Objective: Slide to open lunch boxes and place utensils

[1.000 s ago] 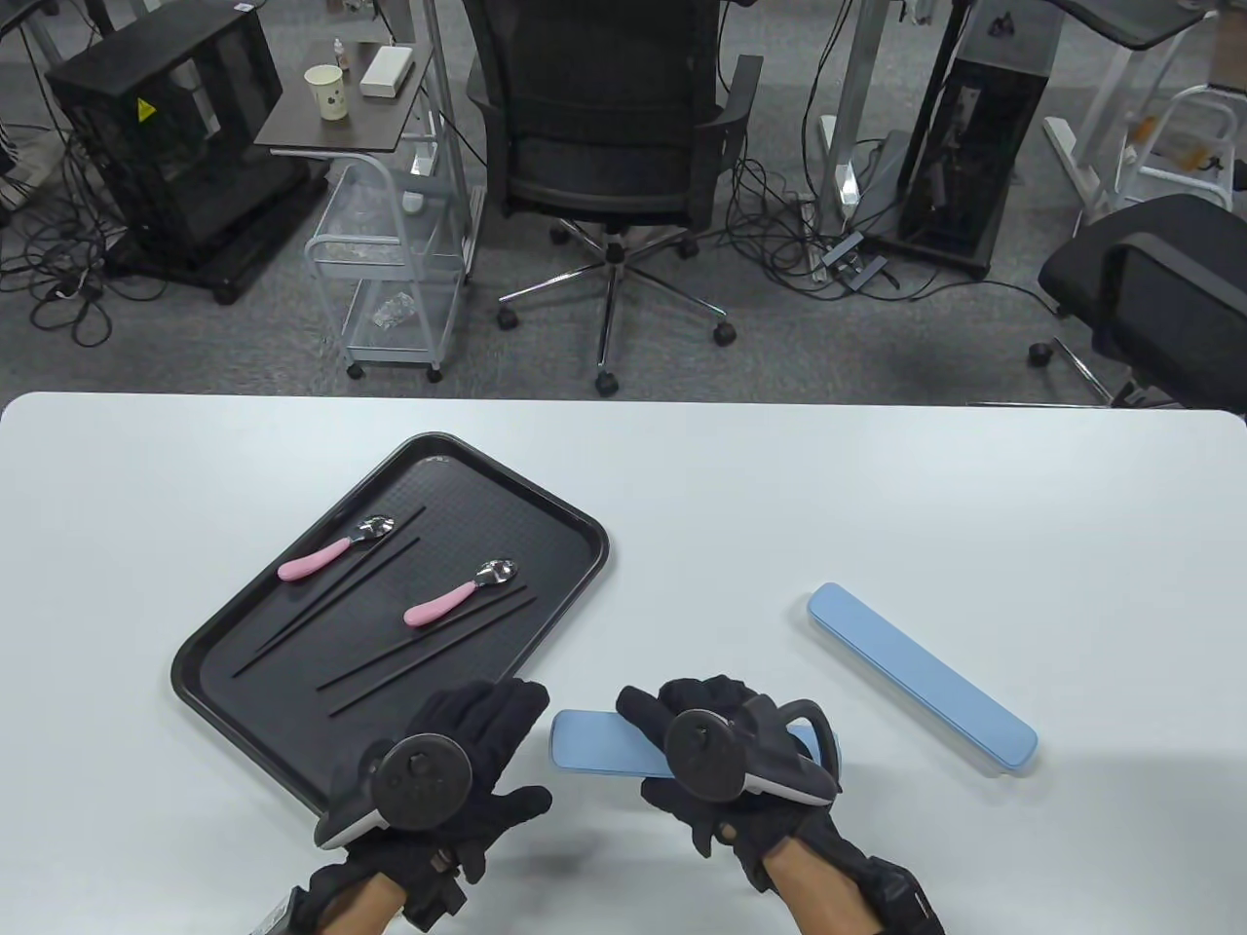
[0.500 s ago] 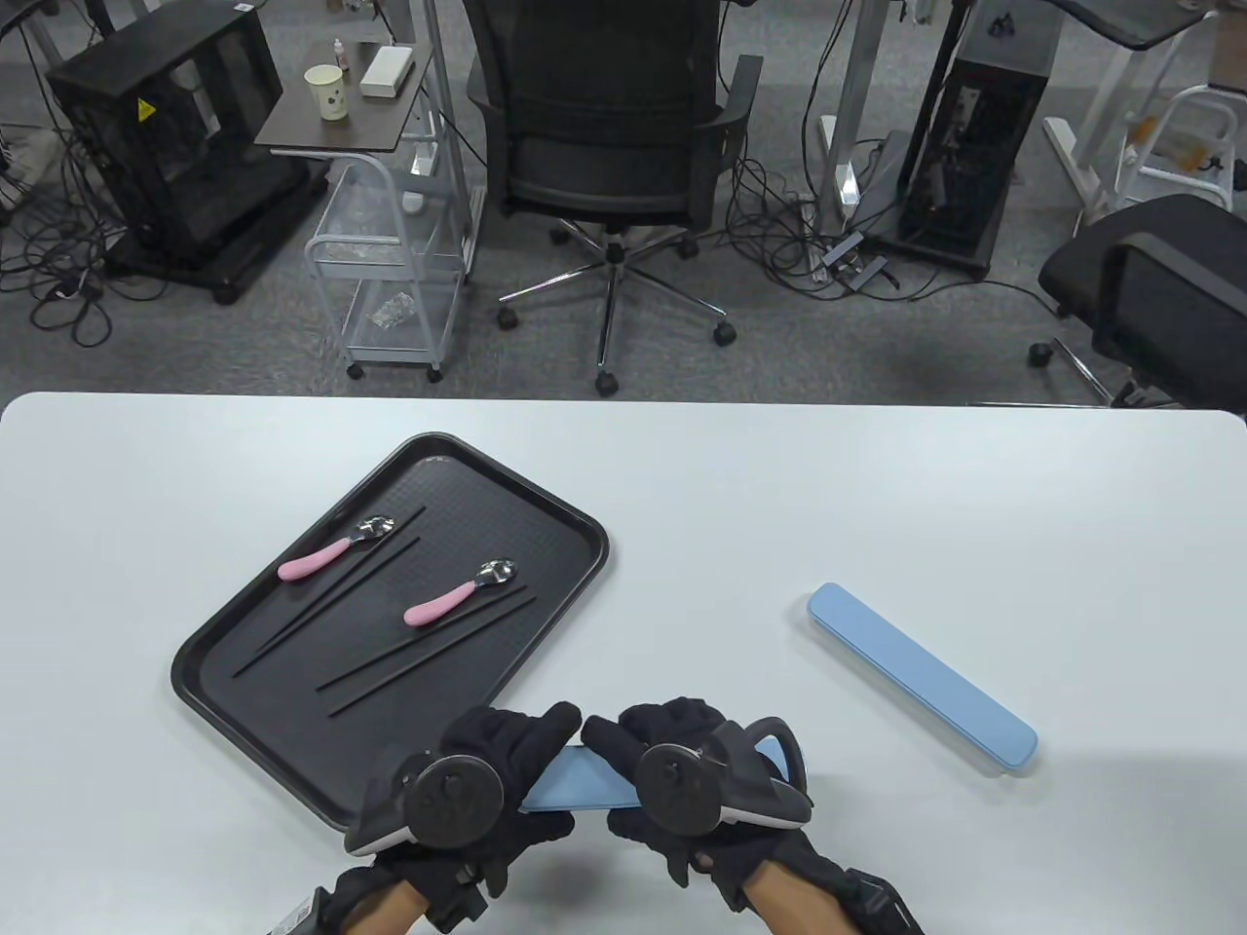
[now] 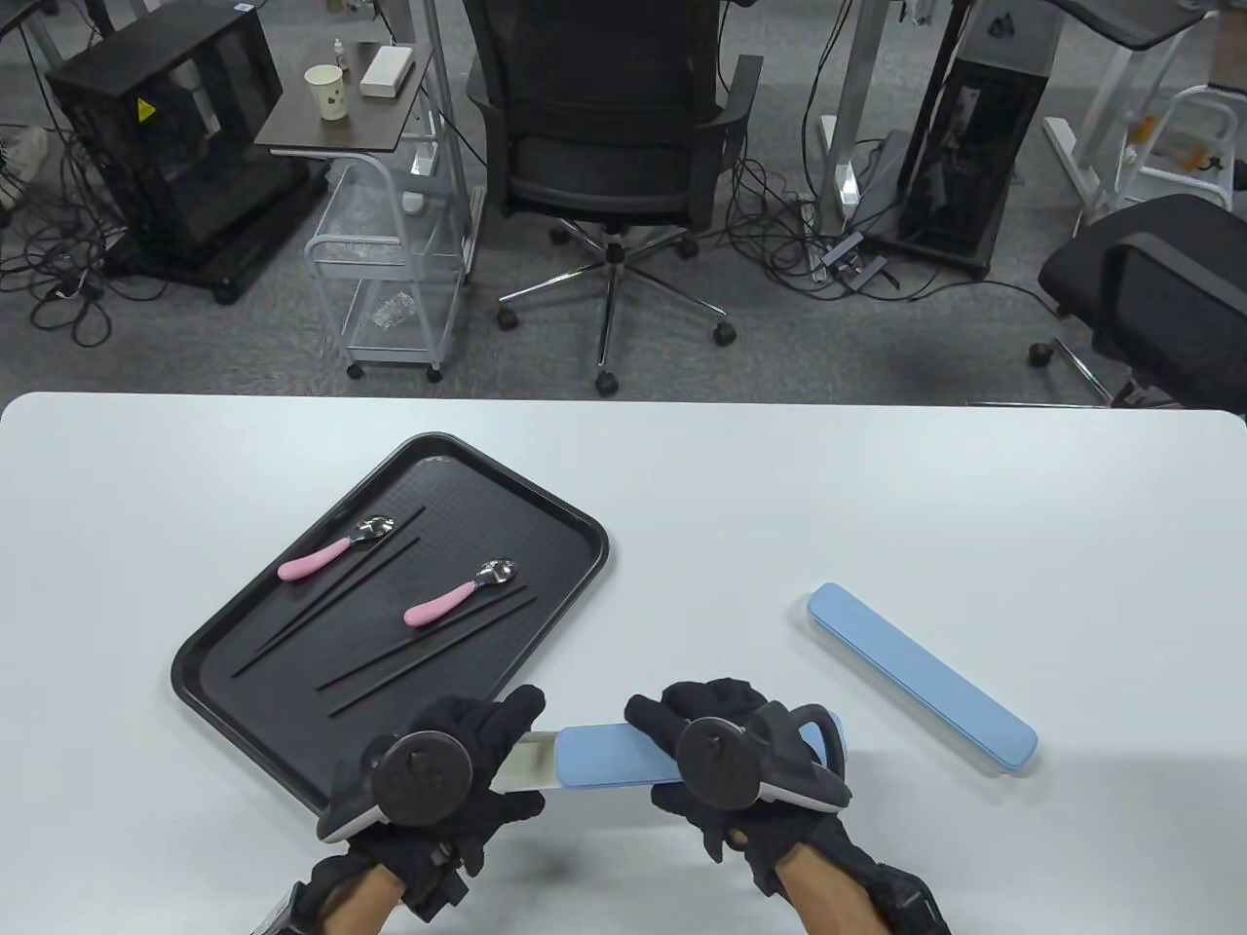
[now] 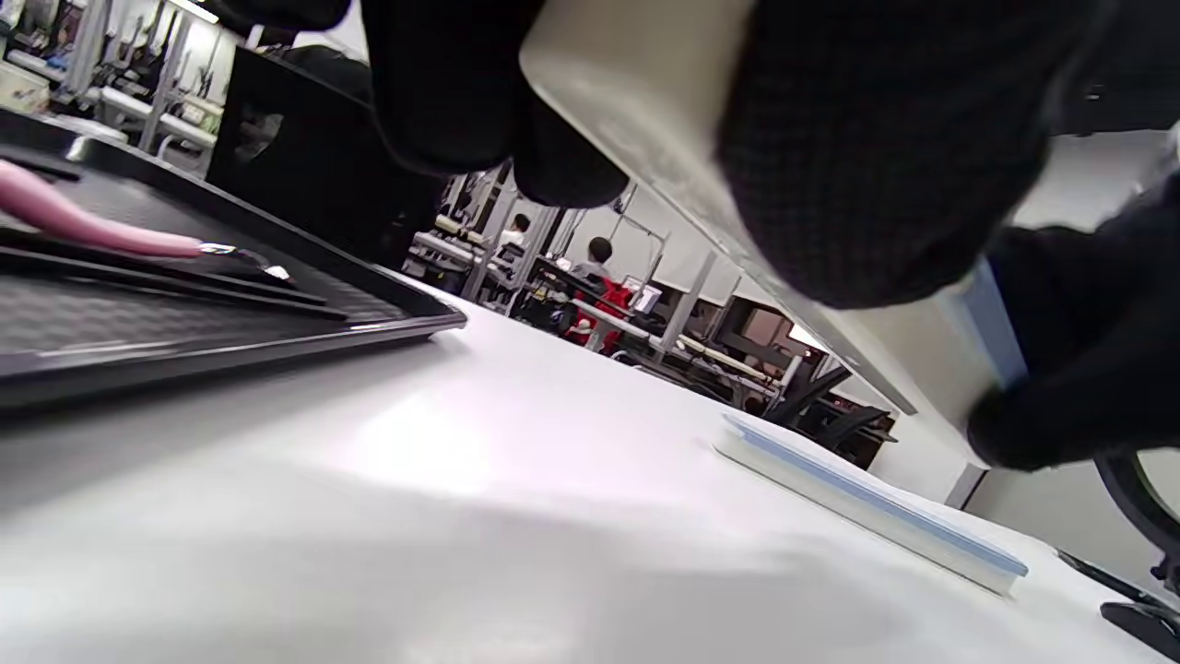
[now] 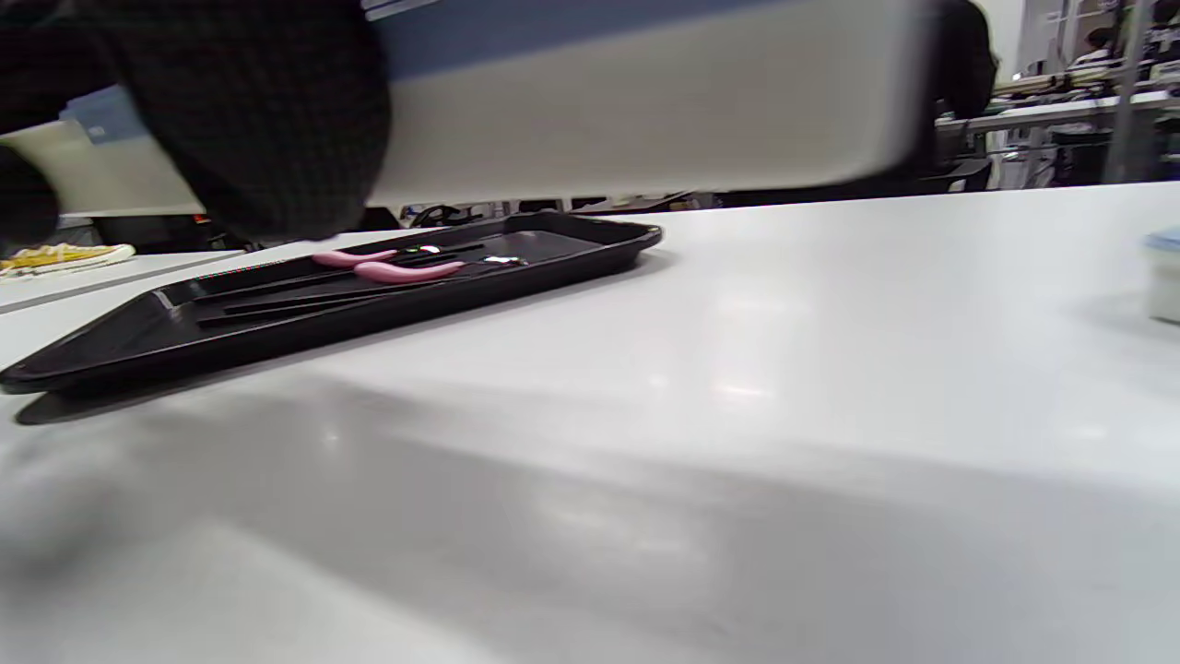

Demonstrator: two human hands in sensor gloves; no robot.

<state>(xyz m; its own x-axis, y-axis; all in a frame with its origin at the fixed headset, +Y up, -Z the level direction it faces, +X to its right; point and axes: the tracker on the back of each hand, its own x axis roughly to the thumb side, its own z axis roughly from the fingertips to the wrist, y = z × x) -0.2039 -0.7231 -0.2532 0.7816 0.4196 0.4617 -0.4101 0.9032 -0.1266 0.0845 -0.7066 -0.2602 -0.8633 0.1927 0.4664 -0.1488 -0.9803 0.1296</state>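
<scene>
Both hands held one lunch box above the worktop, just off the black tray's [image 3: 244,638] near corner. The left hand [image 3: 458,769] gripped the pale base [image 3: 531,760], its end bared; the right hand [image 3: 740,755] gripped the blue lid [image 3: 609,755], slid partly off toward the right. Two pink-handled spoons [image 3: 458,594] and black chopsticks [image 3: 429,654] lay in the tray. A second, closed blue lunch box [image 3: 921,677] lay on the worktop well right of the tray.

No legible text — yellow warning sticker [image 3: 144,109] only
</scene>
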